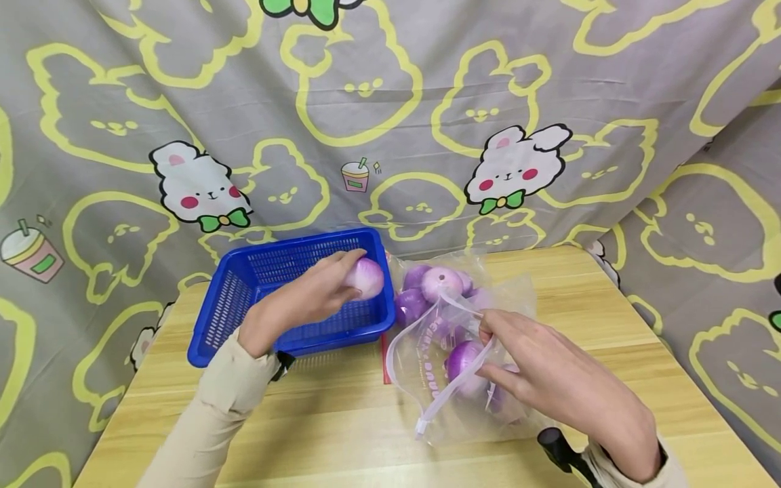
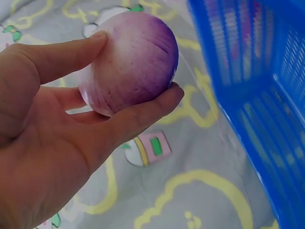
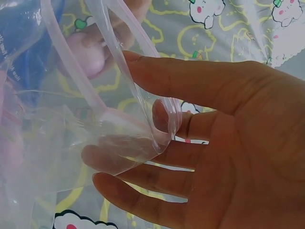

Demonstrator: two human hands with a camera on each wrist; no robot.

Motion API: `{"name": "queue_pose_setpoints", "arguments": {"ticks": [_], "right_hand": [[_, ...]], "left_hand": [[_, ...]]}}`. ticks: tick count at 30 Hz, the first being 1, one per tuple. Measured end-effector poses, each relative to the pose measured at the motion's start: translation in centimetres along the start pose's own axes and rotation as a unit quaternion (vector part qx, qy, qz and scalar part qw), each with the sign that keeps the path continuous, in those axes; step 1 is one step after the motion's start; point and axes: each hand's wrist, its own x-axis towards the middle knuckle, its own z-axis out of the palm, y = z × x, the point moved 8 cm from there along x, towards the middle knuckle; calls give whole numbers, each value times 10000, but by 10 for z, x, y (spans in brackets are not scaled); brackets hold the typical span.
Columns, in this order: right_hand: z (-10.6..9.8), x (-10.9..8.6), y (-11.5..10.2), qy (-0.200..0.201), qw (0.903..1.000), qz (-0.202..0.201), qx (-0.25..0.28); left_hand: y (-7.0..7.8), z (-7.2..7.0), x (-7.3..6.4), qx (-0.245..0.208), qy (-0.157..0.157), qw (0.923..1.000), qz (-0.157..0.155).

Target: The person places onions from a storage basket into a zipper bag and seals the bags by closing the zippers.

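In the head view my left hand (image 1: 308, 288) holds a purple-and-white onion (image 1: 368, 278) above the right part of the blue basket (image 1: 293, 347). The left wrist view shows the thumb and fingers curved round that onion (image 2: 136, 62), beside the basket's blue wall (image 2: 238, 129). My right hand (image 1: 555, 373) pinches the edge of a clear zip bag (image 1: 405, 396), whose mouth gapes toward the left. Inside this bag an onion (image 1: 464, 359) shows through the plastic. From the right wrist, the thumb lies over the bag's rim (image 3: 131, 81), with some fingers behind the film.
Behind the zip bag, a clear plastic bag (image 1: 478, 261) with several purple onions (image 1: 411, 306) lies against the basket's right side. Everything rests on a wood-grain table (image 1: 342, 434). A grey patterned curtain (image 1: 390, 156) hangs along the table's far edge.
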Motion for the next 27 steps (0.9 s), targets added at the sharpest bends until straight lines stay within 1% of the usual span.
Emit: {"name": "queue_pose_setpoints", "arguments": {"ticks": [7,12,14,18,20,22,25,27], "right_hand": [[0,0,0,42,10000,-49,-22],[0,0,0,43,10000,-58,-17],[1,0,0,17,10000,-25,-8],[1,1,0,23,10000,-62,1],[1,1,0,28,10000,-76,24],[1,1,0,13,10000,-75,48],[2,1,0,-4,10000,-18,31],[2,1,0,0,10000,2,-10]], "left_hand": [[38,9,-15,-221,-6,9984,529],[65,18,-23,-40,8,9959,904],[73,21,-27,71,-6,9947,1026],[88,26,-33,143,-62,9932,1153],[96,30,-36,166,-172,9936,1105],[104,34,-38,226,-207,9927,1171],[114,42,-40,267,-367,9916,1210],[119,47,-40,268,-412,9907,1273]]}}
